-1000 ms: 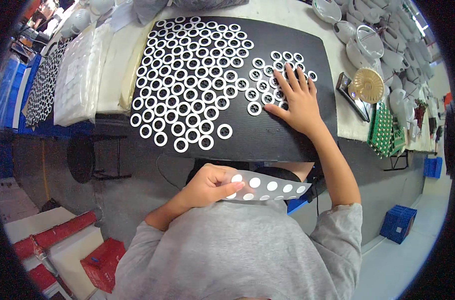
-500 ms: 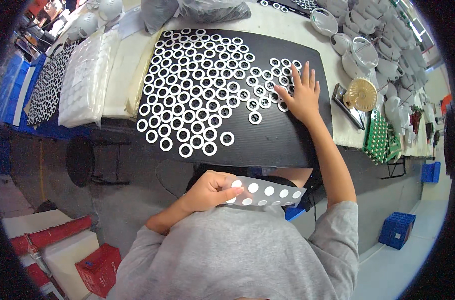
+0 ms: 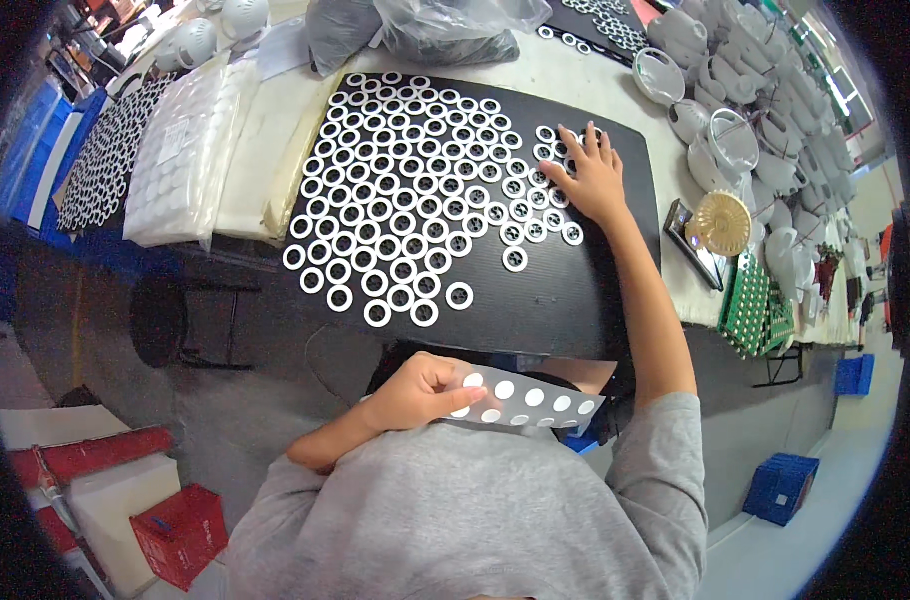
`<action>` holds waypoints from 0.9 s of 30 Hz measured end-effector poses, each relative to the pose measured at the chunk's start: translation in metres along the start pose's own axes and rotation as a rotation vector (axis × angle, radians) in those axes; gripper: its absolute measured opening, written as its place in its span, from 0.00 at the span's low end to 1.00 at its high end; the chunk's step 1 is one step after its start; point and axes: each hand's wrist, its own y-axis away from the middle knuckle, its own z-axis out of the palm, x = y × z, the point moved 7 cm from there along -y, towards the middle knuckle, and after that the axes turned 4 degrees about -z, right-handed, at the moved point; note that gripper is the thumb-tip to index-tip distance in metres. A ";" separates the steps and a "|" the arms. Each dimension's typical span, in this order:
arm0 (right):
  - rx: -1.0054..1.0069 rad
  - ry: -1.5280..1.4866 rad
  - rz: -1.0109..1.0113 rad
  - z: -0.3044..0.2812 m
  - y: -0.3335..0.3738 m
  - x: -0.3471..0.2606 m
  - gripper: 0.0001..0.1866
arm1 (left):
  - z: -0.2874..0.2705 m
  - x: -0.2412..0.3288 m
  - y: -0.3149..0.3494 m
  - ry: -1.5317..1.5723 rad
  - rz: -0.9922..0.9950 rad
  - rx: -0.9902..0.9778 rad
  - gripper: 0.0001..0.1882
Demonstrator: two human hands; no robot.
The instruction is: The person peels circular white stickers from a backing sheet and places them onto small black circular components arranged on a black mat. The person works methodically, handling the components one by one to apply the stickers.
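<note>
The person's left hand is clamped on the left end of a translucent strip of white round stickers, thumb on top beside a dot and fingers behind. The strip stretches rightward above the lap, just short of the near edge of a black ribbed board.

The right hand is palm down with its fingers spread apart, over the upper right group of white rings with black centres. Its fingertips overlap some of these rings; whether they press on them cannot be told. The rings lie flat across the board, packed densely on its left and middle, with one set a little apart near the front edge.

Right of the board, a gold fluted dish sits by a dark flat case, with green circuit boards nearby and grey plastic housings heaped behind. To the left lies a plastic-wrapped white pack.
</note>
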 end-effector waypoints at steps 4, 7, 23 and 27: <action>0.006 -0.080 -0.133 0.000 -0.012 -0.008 0.34 | -0.003 0.004 0.000 -0.024 -0.051 0.012 0.09; -0.008 -0.165 -0.224 0.002 -0.022 -0.013 0.32 | -0.005 0.005 -0.001 -0.036 -0.050 0.020 0.09; -0.064 -0.287 -0.242 0.006 -0.052 -0.045 0.38 | -0.006 0.008 -0.002 -0.121 0.000 -0.088 0.07; -0.023 -0.316 -0.331 0.001 -0.054 -0.056 0.37 | -0.007 0.012 -0.003 -0.098 0.045 -0.086 0.08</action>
